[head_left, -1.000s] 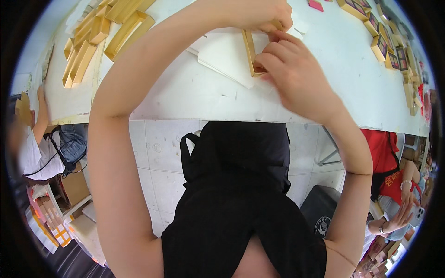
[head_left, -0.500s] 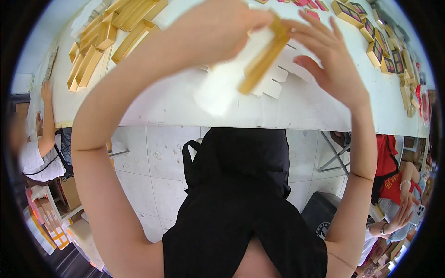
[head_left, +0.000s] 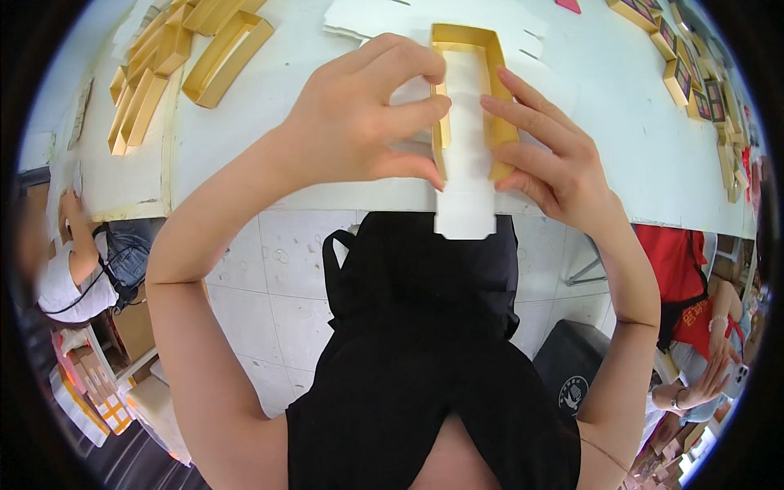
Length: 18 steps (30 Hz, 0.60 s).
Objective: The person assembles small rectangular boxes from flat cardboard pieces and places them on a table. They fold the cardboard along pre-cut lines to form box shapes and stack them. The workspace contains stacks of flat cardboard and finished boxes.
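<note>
A long, narrow gold cardboard box (head_left: 467,34) lies on the near part of the table, open at the top and at its near end. White card lines its floor, and a white end flap (head_left: 465,216) sticks out flat past the table edge. Along the left wall, my left hand (head_left: 371,110) pinches the gold side between curled fingers and thumb. My right hand (head_left: 549,151) grips the opposite wall, its fingertips over the rim and the thumb near the open end.
Flat white card blanks (head_left: 359,18) lie behind my left hand. Several gold boxes (head_left: 229,59) stand at the far left. At the far right are gold boxes holding dark palettes (head_left: 678,80). Other people's arms show at both sides; a black bin (head_left: 563,367) stands below right.
The blurred gold piece, tilted between my hands, is now an upright open box on the table. Both hands have come nearer to me, one on each of its side walls.
</note>
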### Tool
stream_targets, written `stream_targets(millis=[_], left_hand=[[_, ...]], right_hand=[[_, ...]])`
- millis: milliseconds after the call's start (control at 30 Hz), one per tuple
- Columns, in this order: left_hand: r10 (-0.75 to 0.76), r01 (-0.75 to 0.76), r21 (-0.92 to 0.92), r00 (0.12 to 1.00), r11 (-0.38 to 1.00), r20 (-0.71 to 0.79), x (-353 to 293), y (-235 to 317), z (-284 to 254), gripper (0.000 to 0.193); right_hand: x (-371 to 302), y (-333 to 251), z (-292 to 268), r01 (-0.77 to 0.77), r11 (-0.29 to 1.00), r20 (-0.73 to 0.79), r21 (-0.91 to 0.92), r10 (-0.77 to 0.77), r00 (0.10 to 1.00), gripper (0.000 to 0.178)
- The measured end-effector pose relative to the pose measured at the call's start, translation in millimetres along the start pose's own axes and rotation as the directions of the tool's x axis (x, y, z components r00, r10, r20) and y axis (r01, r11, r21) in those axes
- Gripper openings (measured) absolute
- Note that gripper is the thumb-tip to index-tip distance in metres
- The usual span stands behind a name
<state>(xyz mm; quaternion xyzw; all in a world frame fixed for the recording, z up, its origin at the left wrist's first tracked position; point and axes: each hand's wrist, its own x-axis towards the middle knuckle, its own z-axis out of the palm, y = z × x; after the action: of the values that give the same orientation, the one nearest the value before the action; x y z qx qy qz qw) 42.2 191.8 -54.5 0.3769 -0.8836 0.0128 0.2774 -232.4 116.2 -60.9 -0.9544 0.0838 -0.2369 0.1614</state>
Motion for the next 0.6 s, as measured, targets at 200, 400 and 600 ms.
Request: stream_targets(millis=[200,400,600], left_hand=[[-0.069,0.067,-0.015,0.96,0.998,-0.27,14,28,32,0.039],[0.188,-0.14,0.178,0.938,0.974,-0.29,5,27,44,0.024],[0.189,-0.121,0.277,0.953,0.953,-0.235,7,29,41,0.025]], right_hand=[[13,-1,23,-0.038,0.987,-0.201,-0.155,0.006,0.979,0.02],[6,12,23,0.15,0.957,-0.183,-0.249,-0.198,0.963,0.02],[-5,14,8,0.177,0.98,-0.061,-0.091,-0.183,0.981,0.051]])
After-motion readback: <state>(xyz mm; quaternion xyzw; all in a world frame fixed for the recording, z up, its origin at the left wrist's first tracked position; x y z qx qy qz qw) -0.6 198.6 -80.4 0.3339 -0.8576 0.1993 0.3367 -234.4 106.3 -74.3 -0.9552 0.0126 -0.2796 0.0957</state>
